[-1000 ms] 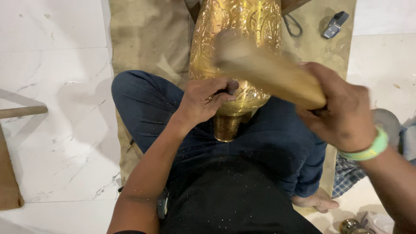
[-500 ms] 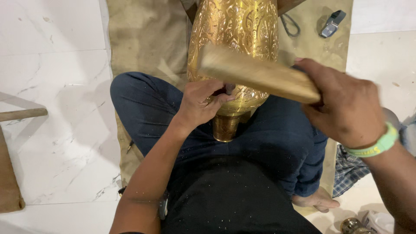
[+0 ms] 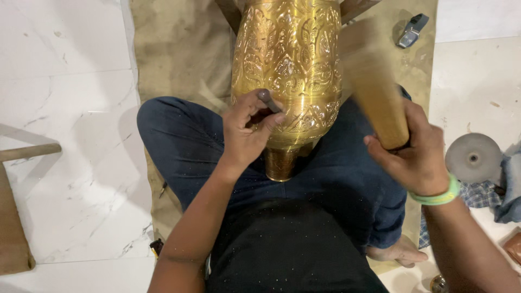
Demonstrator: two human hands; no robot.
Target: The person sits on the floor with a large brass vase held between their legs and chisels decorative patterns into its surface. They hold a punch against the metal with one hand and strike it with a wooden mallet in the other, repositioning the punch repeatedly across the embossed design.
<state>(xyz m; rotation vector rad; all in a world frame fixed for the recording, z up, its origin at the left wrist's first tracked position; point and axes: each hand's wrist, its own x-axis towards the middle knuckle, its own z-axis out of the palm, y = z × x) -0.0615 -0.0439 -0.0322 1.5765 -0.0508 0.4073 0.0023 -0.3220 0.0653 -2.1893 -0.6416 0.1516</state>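
Observation:
A large embossed brass vase lies across my lap, its narrow foot pointing toward me. My left hand grips a small dark metal punch with its tip pressed against the vase's lower body. My right hand holds a wooden mallet, raised to the right of the vase and blurred with motion. A green band circles my right wrist.
I sit cross-legged on a tan mat over white marble floor. A small dark tool lies at the mat's far right. A grey round disc and checked cloth are at right; a wooden piece at left.
The mallet has swung from lying across the vase over the punch to a raised position at the right. My left hand keeps the punch on the vase.

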